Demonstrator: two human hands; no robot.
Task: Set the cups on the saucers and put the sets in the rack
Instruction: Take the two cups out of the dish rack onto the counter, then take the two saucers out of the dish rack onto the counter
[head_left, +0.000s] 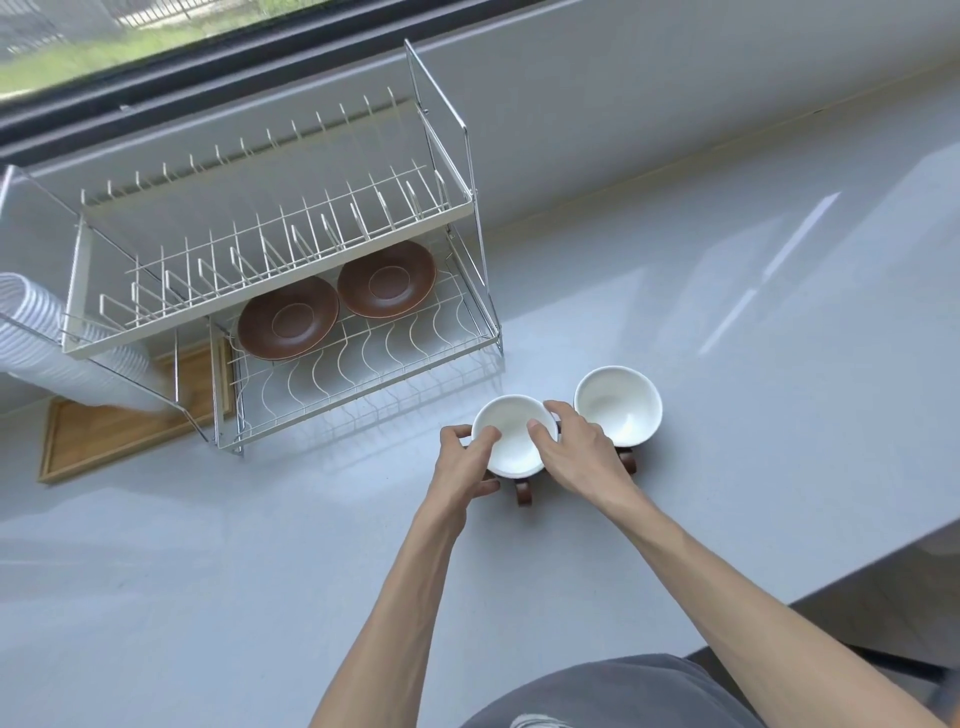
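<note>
Two cups, white inside with brown handles, stand on the grey counter in front of the rack. My left hand (467, 457) and my right hand (574, 452) both grip the rim of the nearer cup (511, 441), one on each side. The second cup (618, 402) stands just right of it, untouched. Two brown saucers lie side by side on the lower shelf of the white wire rack (363, 358): the left saucer (288, 325) and the right saucer (387, 278). Both saucers are bare.
The rack's upper shelf (270, 249) of upright prongs overhangs the back of the saucers. A stack of white plastic cups (57, 343) lies on a wooden tray (119, 441) at the left. The counter edge drops away at the lower right.
</note>
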